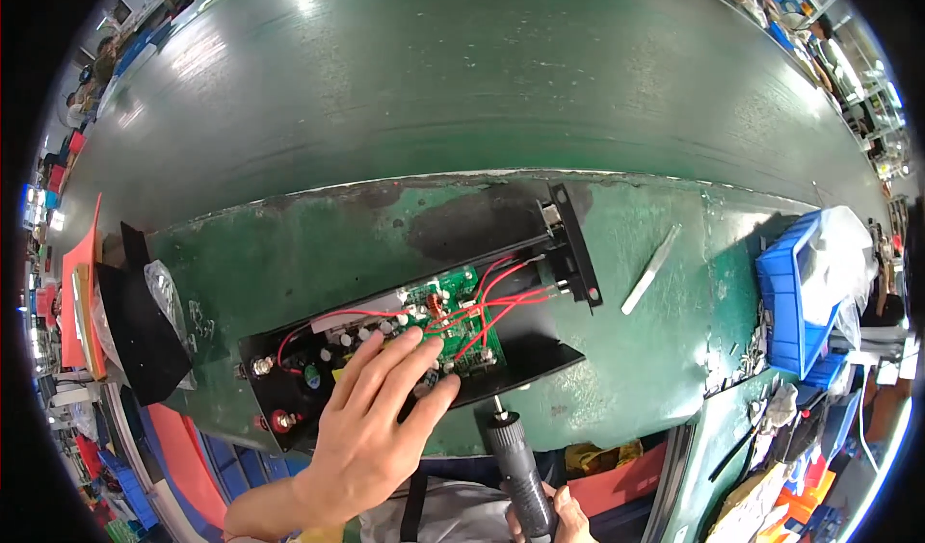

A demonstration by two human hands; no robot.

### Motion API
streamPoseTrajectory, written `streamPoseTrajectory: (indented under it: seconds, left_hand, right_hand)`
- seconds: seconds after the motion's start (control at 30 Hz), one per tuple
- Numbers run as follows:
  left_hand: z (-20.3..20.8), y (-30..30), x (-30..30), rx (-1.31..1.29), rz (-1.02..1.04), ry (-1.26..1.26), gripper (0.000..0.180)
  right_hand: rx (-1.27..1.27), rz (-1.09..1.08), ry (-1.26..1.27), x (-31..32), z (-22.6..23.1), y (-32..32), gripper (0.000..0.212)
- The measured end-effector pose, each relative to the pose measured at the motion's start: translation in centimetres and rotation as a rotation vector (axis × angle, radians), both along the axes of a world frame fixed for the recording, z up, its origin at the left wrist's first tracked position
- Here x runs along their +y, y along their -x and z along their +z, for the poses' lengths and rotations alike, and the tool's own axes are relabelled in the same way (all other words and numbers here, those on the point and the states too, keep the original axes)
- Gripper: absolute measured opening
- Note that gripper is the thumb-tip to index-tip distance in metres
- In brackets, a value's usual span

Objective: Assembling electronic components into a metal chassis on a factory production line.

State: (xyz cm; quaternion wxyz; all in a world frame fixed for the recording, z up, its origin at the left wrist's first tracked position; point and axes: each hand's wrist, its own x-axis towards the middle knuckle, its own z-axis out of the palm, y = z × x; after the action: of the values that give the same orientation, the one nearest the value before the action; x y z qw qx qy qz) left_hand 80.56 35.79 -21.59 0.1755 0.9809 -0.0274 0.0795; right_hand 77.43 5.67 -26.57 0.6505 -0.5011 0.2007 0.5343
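A circuit board (467, 331) is sitting in a case (528, 341) on the desk (308, 235). A tool (653, 268) is lying right of the case, a bin (785, 288) standing farther right; a panel (145, 336) is resting at left, a screwdriver (518, 466) pointing at the case's near side.

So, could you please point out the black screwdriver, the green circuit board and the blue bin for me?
Black screwdriver (521, 476), head view: the middle of its barrel.
Green circuit board (490, 343), head view: its right-hand part.
Blue bin (784, 300), head view: its left wall.
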Motion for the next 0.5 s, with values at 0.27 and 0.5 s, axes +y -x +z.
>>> streamPoseTrajectory:
  seconds: [0.27,0.5]
  left_hand:
    - [0.0,-1.0,0.0,-0.015,-0.038,0.046,0.022]
    - [-0.2,-1.1,-0.1,-0.026,-0.048,0.086,0.018]
  right_hand:
    - [-0.085,-0.008,-0.166,-0.4,-1.6,-0.1,0.082]
    - [-0.028,-0.016,-0.298,-0.2,-2.2,-0.3,0.074]
